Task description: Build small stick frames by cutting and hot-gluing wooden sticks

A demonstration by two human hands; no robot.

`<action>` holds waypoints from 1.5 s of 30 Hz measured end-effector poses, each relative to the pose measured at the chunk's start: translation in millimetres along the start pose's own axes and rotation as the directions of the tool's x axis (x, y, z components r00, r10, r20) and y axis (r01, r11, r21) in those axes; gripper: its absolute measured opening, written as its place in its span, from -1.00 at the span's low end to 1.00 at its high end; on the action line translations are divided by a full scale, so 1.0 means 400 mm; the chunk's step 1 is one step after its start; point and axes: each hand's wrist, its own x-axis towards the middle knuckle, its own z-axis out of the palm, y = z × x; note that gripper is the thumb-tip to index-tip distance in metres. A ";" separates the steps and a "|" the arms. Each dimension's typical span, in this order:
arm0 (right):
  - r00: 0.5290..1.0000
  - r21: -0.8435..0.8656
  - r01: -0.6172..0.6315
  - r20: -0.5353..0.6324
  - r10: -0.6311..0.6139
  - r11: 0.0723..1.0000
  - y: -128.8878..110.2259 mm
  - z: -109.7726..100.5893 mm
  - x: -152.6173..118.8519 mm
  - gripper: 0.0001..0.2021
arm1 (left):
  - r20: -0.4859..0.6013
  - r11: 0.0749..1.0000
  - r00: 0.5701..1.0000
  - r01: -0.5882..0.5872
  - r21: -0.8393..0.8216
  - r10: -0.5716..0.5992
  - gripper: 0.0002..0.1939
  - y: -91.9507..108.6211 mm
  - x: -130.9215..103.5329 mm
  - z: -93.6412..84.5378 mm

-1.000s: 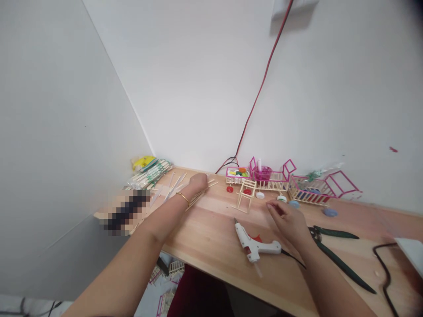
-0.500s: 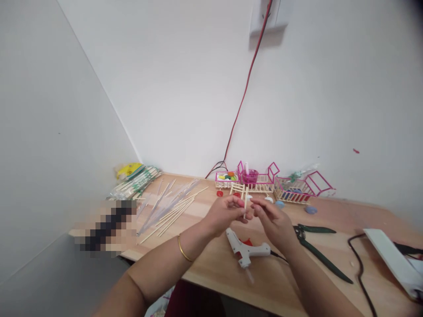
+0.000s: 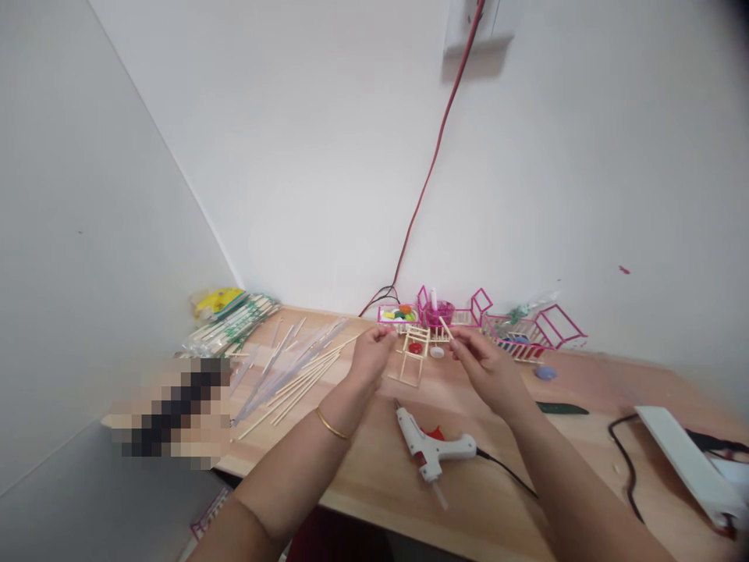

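Note:
My right hand (image 3: 483, 367) pinches a short pale wooden stick (image 3: 445, 326), its free end pointing up and to the left. My left hand (image 3: 371, 357) is closed at the fingertips; anything between them is too small to make out. Between the two hands a small frame of glued sticks (image 3: 413, 373) lies on the table, with a red bottle cap (image 3: 415, 348) at it and a white cap (image 3: 436, 353) to its right. Nearer to me lies a white hot glue gun (image 3: 430, 445) with a glue stick in its rear end.
Loose wooden sticks (image 3: 304, 382) and clear glue sticks (image 3: 272, 382) cover the table's left. Bagged sticks (image 3: 234, 324) lie behind. Pink-edged stick models (image 3: 515, 336) stand along the wall. At right are dark green-handled cutters (image 3: 562, 408), mostly hidden, and a white power strip (image 3: 682, 460).
My hands have moved apart, the left to the left, the right holding the wooden stick. The stick frame between them now shows more fully. The view has shifted slightly.

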 end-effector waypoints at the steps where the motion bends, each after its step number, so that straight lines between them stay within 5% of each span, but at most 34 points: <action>1: 1.000 -0.004 0.006 -0.007 -0.006 1.000 0.013 0.007 0.005 -0.74 | 0.010 0.999 0.999 0.050 -0.012 -0.050 -0.84 -0.010 0.009 0.002; 9: 0.990 -0.054 0.142 0.031 -0.140 0.988 0.078 0.050 -0.008 -0.80 | 0.204 0.957 0.952 0.257 -0.132 -0.227 -0.76 -0.040 0.017 0.013; 14: 0.994 -0.080 0.103 0.043 -0.100 0.991 0.079 0.059 -0.015 -0.82 | 0.273 0.952 0.935 0.272 -0.139 -0.227 -0.76 -0.052 0.026 0.018; 21: 0.978 -0.097 0.208 0.026 -0.206 0.973 0.070 0.056 -0.009 -0.78 | 0.343 0.938 0.910 0.304 -0.169 -0.233 -0.76 -0.060 0.019 0.026; 45: 0.967 -0.164 0.256 0.048 -0.251 0.953 0.029 0.045 -0.027 -0.78 | 0.287 0.958 0.939 0.240 -0.156 -0.189 -0.77 -0.058 -0.031 0.028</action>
